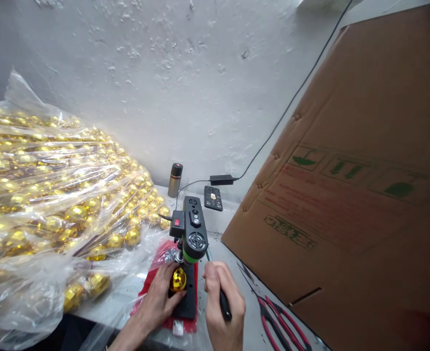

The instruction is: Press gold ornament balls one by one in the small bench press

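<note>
A small black bench drill press (195, 229) with a green ring and a red switch stands on the table. On its black base (185, 309) sits a shiny gold mirrored ball (179, 279), under the drill head. My left hand (159, 295) grips the ball from its left side, fingers behind it and thumb in front. My right hand (224, 302) is wrapped round the black-ended lever handle (225, 307) at the press's right side. The drill tip and its contact with the ball are hidden from view.
A clear plastic bag (54, 195) full of gold balls fills the left. Red-handled scissors (280, 321) lie on the right, beside a large cardboard box (339, 185). Behind the press are a spray-can-like cylinder (175, 180), a phone (213, 198) and a power adapter (222, 180). Red plastic (152, 278) lies beneath the base.
</note>
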The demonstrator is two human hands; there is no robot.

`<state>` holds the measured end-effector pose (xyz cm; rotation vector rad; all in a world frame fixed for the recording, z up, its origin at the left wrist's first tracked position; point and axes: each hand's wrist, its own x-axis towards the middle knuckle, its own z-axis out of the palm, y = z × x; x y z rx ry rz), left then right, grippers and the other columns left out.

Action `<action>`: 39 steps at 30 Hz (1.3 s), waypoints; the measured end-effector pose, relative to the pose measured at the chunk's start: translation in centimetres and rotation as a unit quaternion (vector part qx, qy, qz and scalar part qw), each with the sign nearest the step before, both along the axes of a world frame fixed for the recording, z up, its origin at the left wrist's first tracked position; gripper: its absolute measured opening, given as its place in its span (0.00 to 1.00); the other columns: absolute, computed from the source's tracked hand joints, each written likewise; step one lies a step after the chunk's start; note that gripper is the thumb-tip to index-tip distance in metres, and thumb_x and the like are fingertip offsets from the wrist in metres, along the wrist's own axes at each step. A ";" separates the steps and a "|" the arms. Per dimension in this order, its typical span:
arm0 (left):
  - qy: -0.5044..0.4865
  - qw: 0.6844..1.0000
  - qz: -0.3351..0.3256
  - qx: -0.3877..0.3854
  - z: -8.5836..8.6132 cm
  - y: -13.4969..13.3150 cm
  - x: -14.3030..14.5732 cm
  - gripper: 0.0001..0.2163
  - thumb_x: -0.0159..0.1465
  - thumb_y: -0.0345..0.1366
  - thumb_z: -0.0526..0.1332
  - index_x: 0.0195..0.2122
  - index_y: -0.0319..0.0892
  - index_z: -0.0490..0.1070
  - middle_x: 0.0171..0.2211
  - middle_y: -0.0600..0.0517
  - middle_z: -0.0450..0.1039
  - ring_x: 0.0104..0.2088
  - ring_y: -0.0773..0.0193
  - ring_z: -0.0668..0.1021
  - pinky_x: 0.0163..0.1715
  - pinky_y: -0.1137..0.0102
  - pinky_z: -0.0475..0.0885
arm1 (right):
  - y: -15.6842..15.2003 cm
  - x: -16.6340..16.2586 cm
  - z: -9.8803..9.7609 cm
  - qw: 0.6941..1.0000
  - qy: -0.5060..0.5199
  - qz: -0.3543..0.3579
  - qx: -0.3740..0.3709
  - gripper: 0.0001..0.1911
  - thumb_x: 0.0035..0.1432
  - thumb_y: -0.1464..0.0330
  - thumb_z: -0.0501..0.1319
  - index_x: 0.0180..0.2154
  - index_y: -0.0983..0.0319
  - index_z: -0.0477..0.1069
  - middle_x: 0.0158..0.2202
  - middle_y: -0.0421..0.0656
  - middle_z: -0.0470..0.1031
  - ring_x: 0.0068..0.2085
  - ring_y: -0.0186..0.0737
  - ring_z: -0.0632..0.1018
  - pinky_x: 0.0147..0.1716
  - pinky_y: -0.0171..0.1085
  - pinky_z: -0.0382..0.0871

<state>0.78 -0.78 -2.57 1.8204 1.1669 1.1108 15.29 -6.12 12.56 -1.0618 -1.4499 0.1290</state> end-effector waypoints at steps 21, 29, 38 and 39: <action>0.006 0.998 -0.007 -0.070 0.5 0.0 1.6 0.25 0.58 0.41 0.70 0.57 0.43 0.75 0.55 0.38 0.79 0.55 0.39 0.79 0.58 0.46 0.74 | 0.3 0.1 0.2 1.000 -0.004 -0.007 -0.002 0.14 0.75 0.72 0.54 0.33 0.57 0.67 0.27 0.35 0.68 0.25 0.31 0.70 0.25 0.29 0.65; 0.004 0.996 0.024 -0.085 0.2 0.0 1.6 0.25 0.59 0.46 0.70 0.56 0.43 0.76 0.52 0.40 0.81 0.53 0.39 0.79 0.56 0.46 0.74 | -0.1 -0.7 -1.0 0.999 0.048 -0.002 0.010 0.14 0.75 0.71 0.54 0.34 0.57 0.68 0.28 0.37 0.68 0.27 0.33 0.70 0.27 0.32 0.64; 0.021 0.994 0.028 -0.100 0.1 0.1 1.9 0.23 0.55 0.41 0.70 0.52 0.42 0.77 0.48 0.40 0.81 0.50 0.41 0.79 0.52 0.49 0.75 | -0.7 -3.4 -4.8 0.982 0.176 -0.067 0.001 0.21 0.76 0.66 0.54 0.26 0.58 0.63 0.29 0.39 0.69 0.28 0.35 0.69 0.29 0.37 0.58; 0.022 0.994 0.029 -0.101 0.1 0.1 1.9 0.23 0.55 0.42 0.70 0.52 0.42 0.77 0.48 0.40 0.81 0.49 0.41 0.79 0.52 0.49 0.75 | -0.7 -3.3 -5.0 0.982 0.176 -0.068 0.002 0.21 0.76 0.66 0.54 0.26 0.58 0.63 0.29 0.38 0.68 0.27 0.35 0.68 0.29 0.37 0.57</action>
